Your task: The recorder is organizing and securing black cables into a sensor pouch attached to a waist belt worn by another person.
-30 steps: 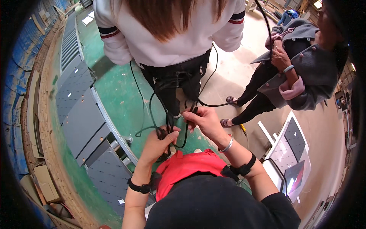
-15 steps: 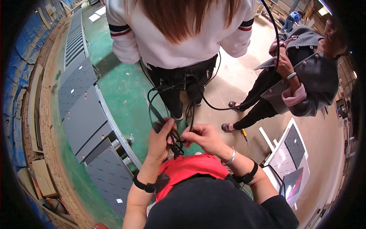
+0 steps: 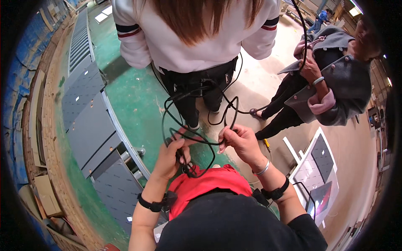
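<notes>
My left hand grips a bundle of tangled black cable just above my red garment. My right hand pinches a loop of the same cable a little to the right. The cable rises in loops to the black waist pack of a person in a white top who stands facing me. One strand runs up right to the hand of a second person in a grey coat.
Grey metal panels lie in a row on the green floor at my left. A white stand with dark panels sits at the lower right. Cardboard pieces lean along the left wall.
Both hands have stayed on the cable and shifted slightly apart, the loops now spread wider between them. The person in white has come closer in view.
</notes>
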`<state>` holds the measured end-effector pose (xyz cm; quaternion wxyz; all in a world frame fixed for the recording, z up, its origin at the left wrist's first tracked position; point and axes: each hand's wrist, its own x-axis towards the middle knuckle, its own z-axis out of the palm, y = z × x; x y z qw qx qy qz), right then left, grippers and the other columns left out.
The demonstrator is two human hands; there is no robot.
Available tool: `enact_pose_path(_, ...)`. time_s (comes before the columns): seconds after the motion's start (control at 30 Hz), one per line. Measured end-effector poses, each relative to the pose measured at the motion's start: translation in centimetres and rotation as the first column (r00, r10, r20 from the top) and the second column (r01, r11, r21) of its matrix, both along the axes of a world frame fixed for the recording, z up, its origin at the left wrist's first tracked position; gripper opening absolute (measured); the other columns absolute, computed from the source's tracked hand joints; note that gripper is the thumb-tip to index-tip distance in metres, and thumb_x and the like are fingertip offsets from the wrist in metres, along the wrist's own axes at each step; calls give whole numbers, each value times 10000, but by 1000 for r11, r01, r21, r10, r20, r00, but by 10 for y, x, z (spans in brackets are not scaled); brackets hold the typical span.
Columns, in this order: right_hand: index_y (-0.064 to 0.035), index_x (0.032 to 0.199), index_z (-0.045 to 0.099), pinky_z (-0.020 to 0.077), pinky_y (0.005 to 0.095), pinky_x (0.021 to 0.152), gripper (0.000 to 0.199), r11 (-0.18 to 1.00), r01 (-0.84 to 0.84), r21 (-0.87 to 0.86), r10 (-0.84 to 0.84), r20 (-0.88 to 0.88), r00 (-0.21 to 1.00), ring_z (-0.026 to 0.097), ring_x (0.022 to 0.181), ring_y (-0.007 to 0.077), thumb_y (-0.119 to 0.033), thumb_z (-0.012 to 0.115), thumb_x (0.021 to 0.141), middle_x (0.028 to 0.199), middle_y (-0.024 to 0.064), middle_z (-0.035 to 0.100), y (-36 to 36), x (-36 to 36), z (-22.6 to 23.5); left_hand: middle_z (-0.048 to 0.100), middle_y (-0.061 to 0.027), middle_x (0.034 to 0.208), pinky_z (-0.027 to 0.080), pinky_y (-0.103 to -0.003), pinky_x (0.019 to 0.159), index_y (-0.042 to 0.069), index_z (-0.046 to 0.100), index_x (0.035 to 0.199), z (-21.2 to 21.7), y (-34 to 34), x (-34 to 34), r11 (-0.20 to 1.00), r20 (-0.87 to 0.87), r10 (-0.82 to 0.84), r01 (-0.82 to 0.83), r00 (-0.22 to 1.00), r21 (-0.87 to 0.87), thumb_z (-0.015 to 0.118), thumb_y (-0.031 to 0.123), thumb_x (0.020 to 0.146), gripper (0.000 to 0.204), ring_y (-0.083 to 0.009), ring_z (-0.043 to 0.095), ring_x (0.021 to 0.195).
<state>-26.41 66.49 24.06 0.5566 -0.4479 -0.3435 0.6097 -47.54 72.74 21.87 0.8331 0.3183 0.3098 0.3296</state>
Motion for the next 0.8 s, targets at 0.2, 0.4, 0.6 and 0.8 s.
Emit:
enact_pose_path(0.2,29,832,547,486,251,531,236,997,-50,-67,45,-69,997,575,563,145,-181,480,914,729,91,573,-17,7,9,597,-259,908,386,-229,475,-75,472,1079,-1,-24,-33,958,34,-195,198,980,-209,460,256,912,370,-86,403,456)
enact_pose_path(0.4,16,893,597,416,193,466,276,898,-294,-328,311,1,950,498,492,73,-244,505,908,640,9,537,-34,17,1,595,-162,905,393,-218,481,-58,518,975,-21,-38,-44,978,41,-187,190,981,-83,573,230,865,313,-76,441,500)
enact_pose_path(0.6,-9,791,590,389,214,496,290,893,-318,-319,422,346,838,451,541,31,-278,542,889,598,-36,507,-35,-3,-1,593,-154,972,382,-232,523,-21,538,995,-23,-15,-13,988,155,-149,152,977,-14,541,260,885,302,-89,425,511)
enact_pose_path(0.8,7,715,576,383,226,492,342,812,-437,-387,554,275,785,457,533,55,-296,560,873,587,-12,522,-27,-4,-2,555,-213,1085,396,-222,561,51,516,930,-19,6,19,963,340,-254,269,906,1,388,320,945,298,-100,444,562)
